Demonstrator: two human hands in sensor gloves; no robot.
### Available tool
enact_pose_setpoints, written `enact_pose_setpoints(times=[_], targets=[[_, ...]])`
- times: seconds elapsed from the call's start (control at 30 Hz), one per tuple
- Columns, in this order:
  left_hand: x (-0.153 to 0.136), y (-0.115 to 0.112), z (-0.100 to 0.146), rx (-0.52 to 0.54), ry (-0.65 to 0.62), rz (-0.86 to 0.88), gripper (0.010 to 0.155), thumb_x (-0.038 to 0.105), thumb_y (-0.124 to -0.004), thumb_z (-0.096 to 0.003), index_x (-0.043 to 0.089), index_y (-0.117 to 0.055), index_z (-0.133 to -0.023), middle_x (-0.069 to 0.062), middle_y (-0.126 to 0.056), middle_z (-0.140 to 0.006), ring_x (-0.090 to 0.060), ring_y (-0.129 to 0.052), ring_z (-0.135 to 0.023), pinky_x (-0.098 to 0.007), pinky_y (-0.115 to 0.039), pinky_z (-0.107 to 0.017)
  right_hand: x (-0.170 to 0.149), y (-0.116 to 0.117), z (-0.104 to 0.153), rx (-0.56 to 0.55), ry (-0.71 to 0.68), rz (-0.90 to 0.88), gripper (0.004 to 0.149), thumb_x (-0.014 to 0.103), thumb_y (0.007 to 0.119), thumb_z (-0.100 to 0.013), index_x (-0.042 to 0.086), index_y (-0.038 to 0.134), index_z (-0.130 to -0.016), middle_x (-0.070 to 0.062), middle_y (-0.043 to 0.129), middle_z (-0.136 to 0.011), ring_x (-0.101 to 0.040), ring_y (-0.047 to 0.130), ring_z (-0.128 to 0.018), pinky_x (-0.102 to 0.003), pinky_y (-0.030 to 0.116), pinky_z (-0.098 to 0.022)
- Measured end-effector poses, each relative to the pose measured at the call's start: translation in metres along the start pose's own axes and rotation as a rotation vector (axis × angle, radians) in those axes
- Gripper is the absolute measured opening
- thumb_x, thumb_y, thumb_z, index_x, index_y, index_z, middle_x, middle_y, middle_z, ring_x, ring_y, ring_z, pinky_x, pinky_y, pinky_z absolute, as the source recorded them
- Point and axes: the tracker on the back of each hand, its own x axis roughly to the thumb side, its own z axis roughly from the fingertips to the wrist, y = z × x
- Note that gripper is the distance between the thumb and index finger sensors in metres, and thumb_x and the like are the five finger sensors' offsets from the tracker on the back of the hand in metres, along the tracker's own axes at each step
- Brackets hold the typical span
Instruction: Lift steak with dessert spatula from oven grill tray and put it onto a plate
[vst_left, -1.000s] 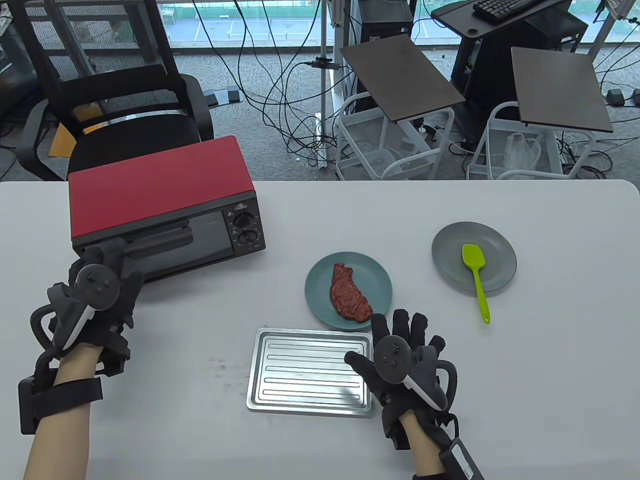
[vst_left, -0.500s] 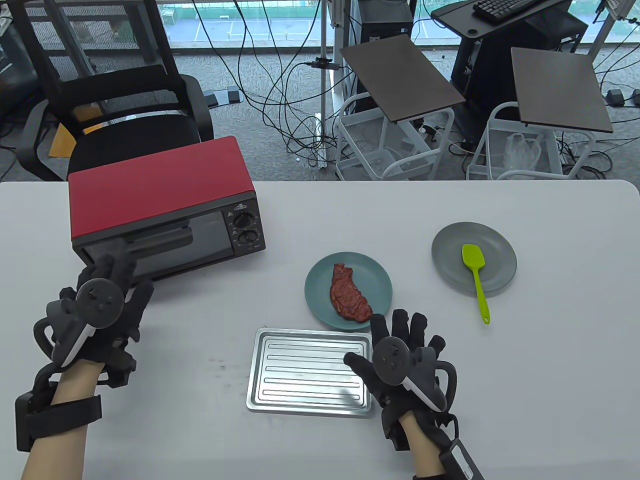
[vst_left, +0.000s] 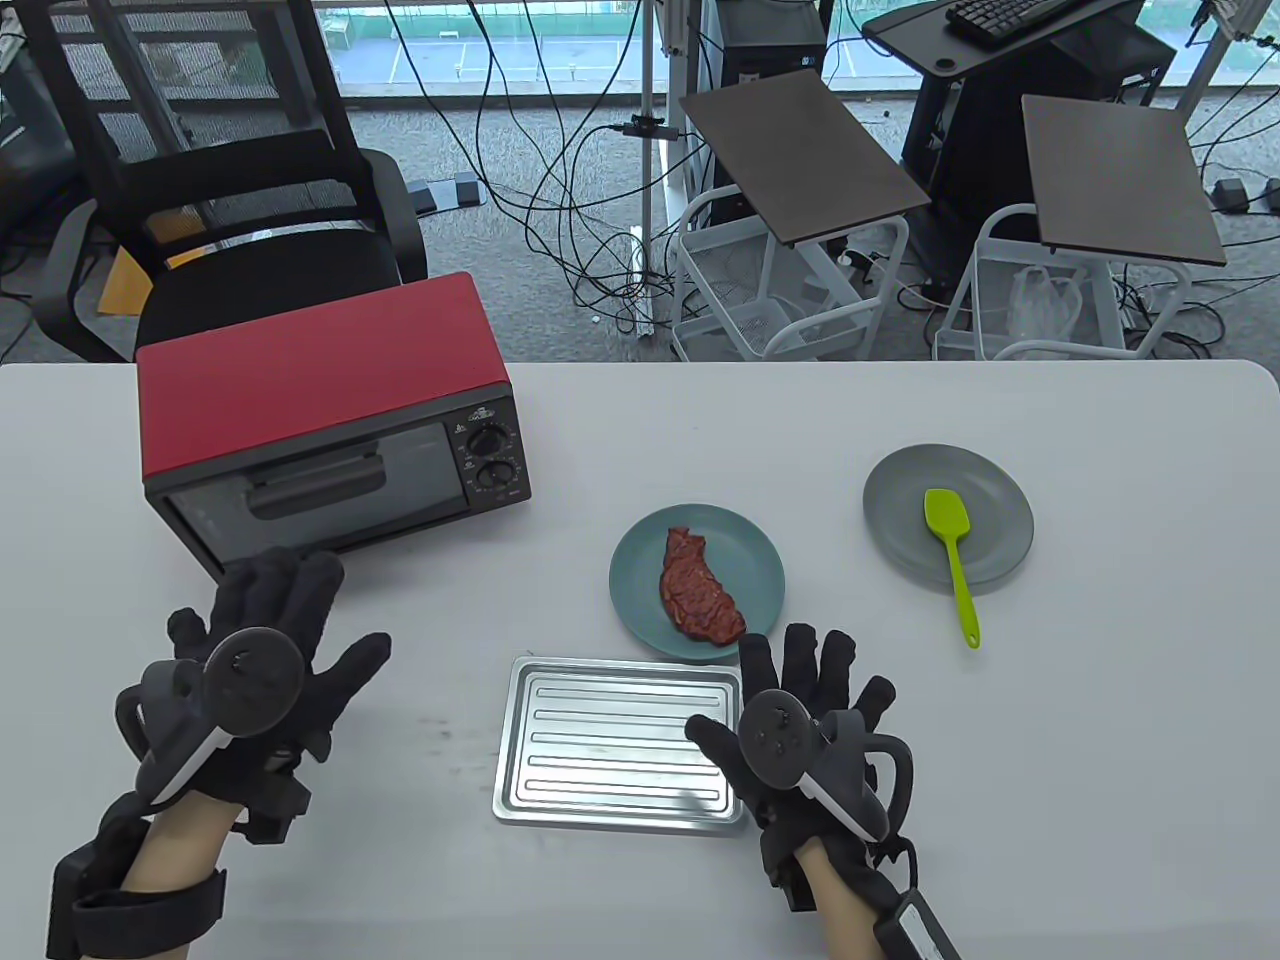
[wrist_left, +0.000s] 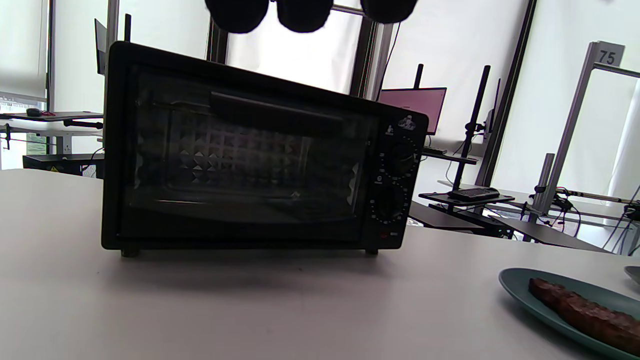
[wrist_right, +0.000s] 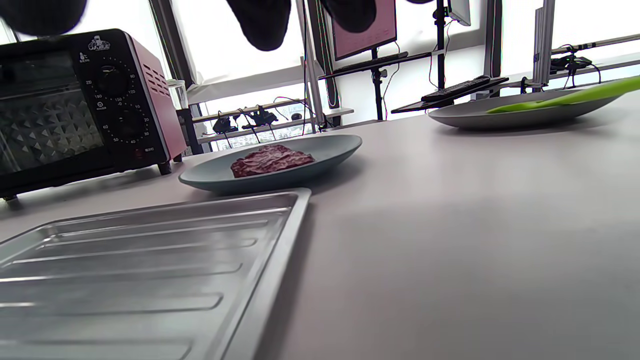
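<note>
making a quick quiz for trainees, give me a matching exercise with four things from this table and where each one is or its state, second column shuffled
Column one:
1. steak
2. green spatula
3. oven grill tray
4. toaster oven

Column two:
A. door closed, at the table's far left
B. lying on the teal plate
C. bare, nothing on it
D. head resting on the grey plate

Pairs: 1-B, 2-D, 3-C, 4-A
</note>
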Motion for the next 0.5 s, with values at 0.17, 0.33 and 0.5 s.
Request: enact_pose_setpoints(times=[0.17,0.33,0.5], targets=[[0.011,-0.009,0.013,-0.053,-0.052,0.013,0.096,0.097,-0.047,-0.0348,0.044,-0.033,-0.114,0.000,-0.033,-0.128,-0.041,-0.038,-0.121,-0.081,-0.033,-0.071,0.001,0.000,0.002,-0.008,-0.008,0.003,0.095,0.078,0.055,-0.045,0.020,0.034,-0.117,-0.024,0.021,-0.119,-0.056,0.010,-0.105,-0.085,0.022,-0.064],[0.018,-0.023,0.023,-0.086,-0.084,0.050,0.099,0.099,-0.045,-0.0341,0.045,-0.025,-0.114,0.000,-0.020,-0.128,-0.043,-0.028,-0.121,-0.083,-0.027,-0.069,0.003,-0.001,0.003,-0.023,-0.033,-0.004,0.094,0.079,0.054,-0.044,0.023,0.031,-0.117,-0.021,0.019,-0.120,-0.056,0.008,-0.105,-0.086,0.021,-0.063],[0.032,-0.034,0.029,-0.108,-0.126,-0.059,0.103,0.101,-0.044,-0.0325,0.046,-0.010,-0.112,-0.001,0.003,-0.124,-0.044,-0.012,-0.120,-0.084,-0.023,-0.068,0.006,-0.004,0.007,-0.067,-0.062,-0.017,0.095,0.080,0.053,-0.044,0.025,0.026,-0.117,-0.023,0.016,-0.120,-0.056,0.008,-0.105,-0.086,0.020,-0.063]])
